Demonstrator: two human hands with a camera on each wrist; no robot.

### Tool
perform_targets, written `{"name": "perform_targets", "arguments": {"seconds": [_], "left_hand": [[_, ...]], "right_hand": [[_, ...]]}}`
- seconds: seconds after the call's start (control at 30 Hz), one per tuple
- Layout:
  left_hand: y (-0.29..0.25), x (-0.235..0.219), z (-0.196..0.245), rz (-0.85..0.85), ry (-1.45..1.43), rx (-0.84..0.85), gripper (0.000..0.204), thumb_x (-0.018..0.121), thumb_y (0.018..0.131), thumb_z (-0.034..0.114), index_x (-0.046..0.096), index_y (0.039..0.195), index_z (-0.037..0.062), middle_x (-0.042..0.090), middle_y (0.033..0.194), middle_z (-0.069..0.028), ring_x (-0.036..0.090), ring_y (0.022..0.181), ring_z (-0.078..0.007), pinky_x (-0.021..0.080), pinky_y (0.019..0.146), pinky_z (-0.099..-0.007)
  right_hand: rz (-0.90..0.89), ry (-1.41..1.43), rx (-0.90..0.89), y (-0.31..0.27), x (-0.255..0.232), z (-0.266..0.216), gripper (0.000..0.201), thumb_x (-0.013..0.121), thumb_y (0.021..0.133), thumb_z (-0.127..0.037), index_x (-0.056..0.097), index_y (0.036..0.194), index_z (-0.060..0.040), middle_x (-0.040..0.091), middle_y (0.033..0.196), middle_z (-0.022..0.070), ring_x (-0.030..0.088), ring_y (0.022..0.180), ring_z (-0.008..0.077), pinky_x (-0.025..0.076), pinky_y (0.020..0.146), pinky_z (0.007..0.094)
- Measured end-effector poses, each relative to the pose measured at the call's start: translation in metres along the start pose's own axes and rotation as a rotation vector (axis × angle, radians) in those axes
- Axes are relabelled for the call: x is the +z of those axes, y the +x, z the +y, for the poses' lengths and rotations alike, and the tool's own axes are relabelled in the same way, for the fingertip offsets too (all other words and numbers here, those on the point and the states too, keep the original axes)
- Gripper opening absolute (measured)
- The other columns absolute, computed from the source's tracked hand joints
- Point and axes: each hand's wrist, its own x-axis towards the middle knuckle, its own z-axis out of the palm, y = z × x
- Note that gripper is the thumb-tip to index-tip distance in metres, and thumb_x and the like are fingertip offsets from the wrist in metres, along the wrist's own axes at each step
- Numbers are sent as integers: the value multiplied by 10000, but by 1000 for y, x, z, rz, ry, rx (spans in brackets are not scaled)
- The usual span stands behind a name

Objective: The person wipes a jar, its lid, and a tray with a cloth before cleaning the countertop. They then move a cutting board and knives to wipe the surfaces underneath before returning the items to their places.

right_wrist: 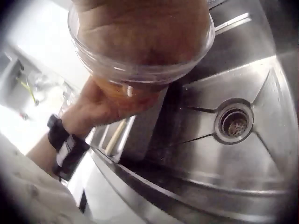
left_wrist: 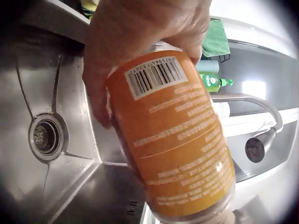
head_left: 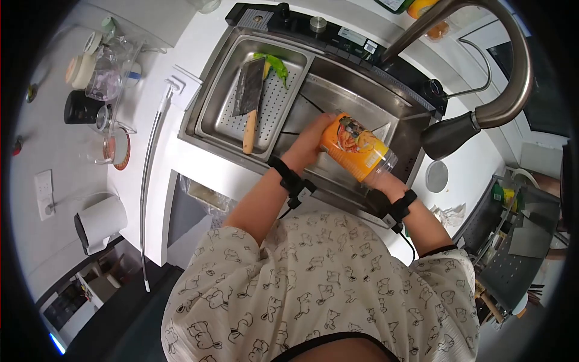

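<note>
A clear plastic jar with an orange printed label (head_left: pixel 356 145) is held tilted over the sink basin (right_wrist: pixel 201 163). My left hand (head_left: pixel 310 142) grips it around its closed end, beside the barcode in the left wrist view. My right hand (head_left: pixel 389 186) reaches into the jar's wide mouth. In the right wrist view the clear rim (right_wrist: pixel 140 72) encircles that hand near the wrist. The label and jar wall hide the right fingers, so I cannot tell whether they hold something.
A perforated metal tray (head_left: pixel 284 99) at the sink's left bears a wooden-handled cleaver (head_left: pixel 249 87) and green peppers (head_left: pixel 276 67). A curved faucet (head_left: pixel 522 72) overhangs the right side. The drain (right_wrist: pixel 236 123) shows in the basin floor. A long-handled squeegee (head_left: pixel 154 145) leans at left.
</note>
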Motion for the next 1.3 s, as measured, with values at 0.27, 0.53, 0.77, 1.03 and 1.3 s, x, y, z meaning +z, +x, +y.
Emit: {"name": "perform_targets", "arguments": {"seconds": [0.27,0.53,0.77,1.03,1.3], "left_hand": [[-11,2,19,-67,-162,227,457,471,919,372,492,1216,25,586,1142,-96,560,1068,-187,430,938,-322],[-7,22,29,-109,21,-3,446,455,923,404,513,1209,67,595,1130,-90,567,1048,-178,444,897,-322],[-27,3,47,-189,391,146,793,463,883,560,168,1456,97,312,1434,-141,341,1306,-253,314,1055,-357],[-50,-1,37,-214,687,548,1105,632,721,624,-5,1470,119,111,1508,-142,214,1365,-296,184,1110,-395],[-60,4,35,-106,661,421,805,643,808,280,184,1439,82,267,1439,-152,329,1300,-272,257,1079,-358]], "right_hand": [[7,1197,44,-18,5,-91,551,328,927,-420,387,1335,-55,463,1333,105,485,1157,273,371,987,406],[-11,-1290,-127,-37,-1,-70,250,575,805,-186,618,1013,-55,620,997,141,563,1002,322,482,829,364],[-134,-607,297,-21,-19,-106,303,563,886,-176,577,1152,-31,653,1007,121,615,973,288,460,876,318],[24,456,228,-19,-20,-97,386,543,925,-276,565,1167,24,630,1126,111,586,1061,223,405,968,322],[185,855,225,-13,-3,-96,460,540,924,-320,519,1203,45,613,1134,145,579,1050,253,409,977,357]]}}
